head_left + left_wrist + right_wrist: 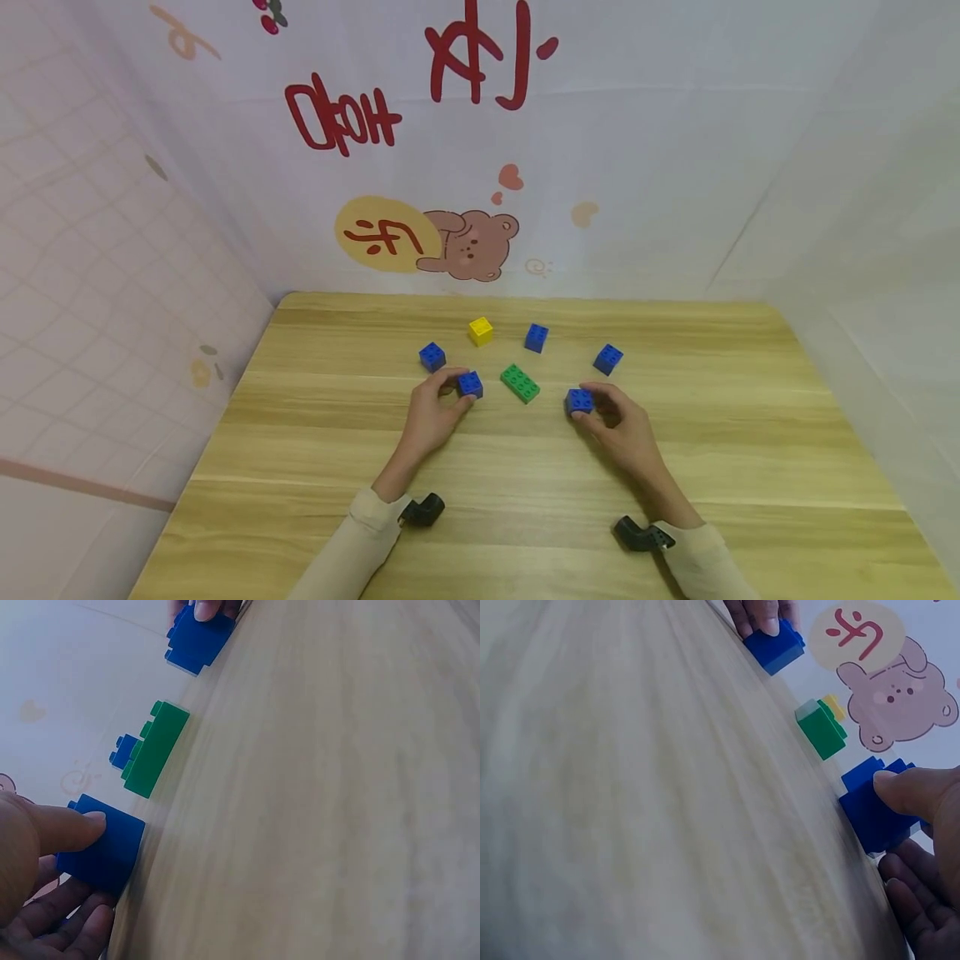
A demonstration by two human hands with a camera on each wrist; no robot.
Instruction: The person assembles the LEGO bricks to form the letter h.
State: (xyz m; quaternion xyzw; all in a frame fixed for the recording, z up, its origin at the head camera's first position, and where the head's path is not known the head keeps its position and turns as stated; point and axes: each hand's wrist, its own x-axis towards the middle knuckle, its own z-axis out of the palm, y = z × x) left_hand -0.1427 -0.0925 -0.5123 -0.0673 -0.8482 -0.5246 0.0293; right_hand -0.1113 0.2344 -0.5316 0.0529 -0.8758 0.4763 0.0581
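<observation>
My left hand (435,412) pinches a small blue toy brick (470,384) between thumb and fingers, just left of the table's middle. In the left wrist view the thumb presses the near face of that blue brick (105,844), its fingers on the far side. Another blue brick (579,401) is in the grip of my right hand (624,429); the right wrist view shows the thumb on this brick (877,810). Between the two hands, a longer green brick (520,382) lies studs up on the wood, touched by neither.
Behind the hands stand a yellow brick (481,331), a blue brick (432,357) at left, a blue brick (536,337) in the middle and a blue brick (608,359) at right. A printed white cloth (637,167) hangs behind the wooden table (525,517).
</observation>
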